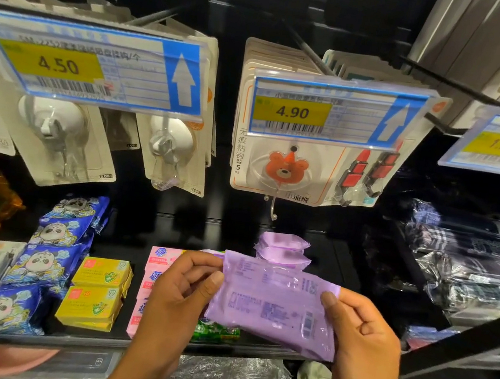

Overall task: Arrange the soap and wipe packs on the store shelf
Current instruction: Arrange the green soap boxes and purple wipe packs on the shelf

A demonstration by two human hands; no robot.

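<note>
left hand [180, 288], right hand [360, 328], gripping purple wipe pack [275, 304]

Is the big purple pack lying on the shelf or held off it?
Held off it. The left hand and right hand each pinch an end of the purple pack, printed back toward the camera.

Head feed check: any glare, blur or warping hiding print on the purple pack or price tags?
Head view: print on the purple pack is smeared, unreadable; the 4.50 tag and 4.90 tag show hazy sleeves, only prices legible; edges bow from the wide lens; shelf back in deep shadow.
</note>
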